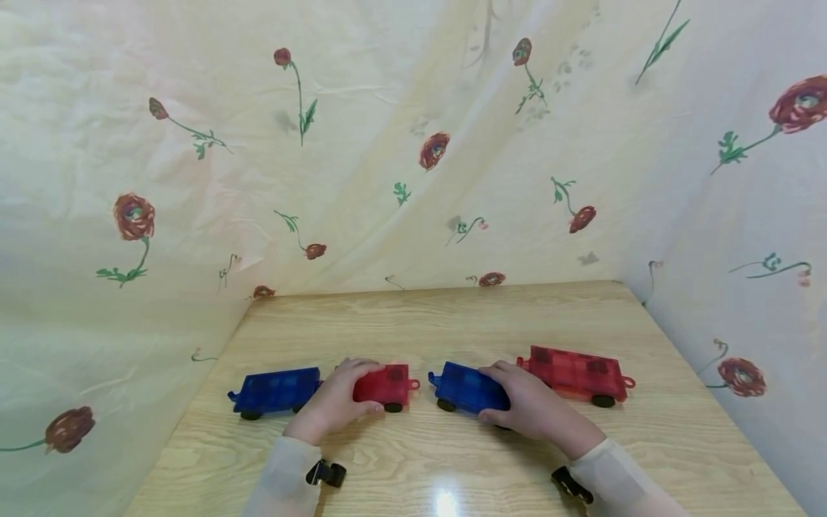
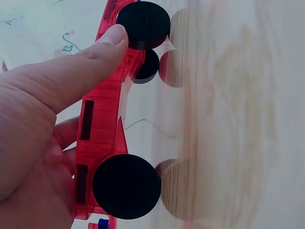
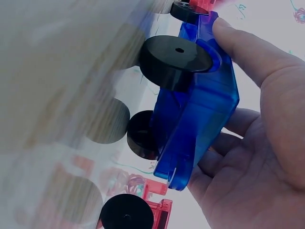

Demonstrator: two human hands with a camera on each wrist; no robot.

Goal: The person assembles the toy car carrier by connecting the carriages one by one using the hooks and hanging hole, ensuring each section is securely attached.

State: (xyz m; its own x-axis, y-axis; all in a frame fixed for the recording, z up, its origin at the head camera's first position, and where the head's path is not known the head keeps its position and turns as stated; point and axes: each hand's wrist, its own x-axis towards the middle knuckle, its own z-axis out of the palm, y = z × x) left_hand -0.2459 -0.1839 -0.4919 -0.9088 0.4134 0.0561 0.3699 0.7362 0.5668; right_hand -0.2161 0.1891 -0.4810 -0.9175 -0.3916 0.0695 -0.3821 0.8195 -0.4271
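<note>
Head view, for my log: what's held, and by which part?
Left grip: inner red toy train car; right grip: inner blue toy train car; each by its long sides.

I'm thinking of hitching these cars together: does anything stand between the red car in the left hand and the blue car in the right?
Nothing visible does: in the head view, only a small gap separates the red car in the left hand from the blue car in the right hand.
</note>
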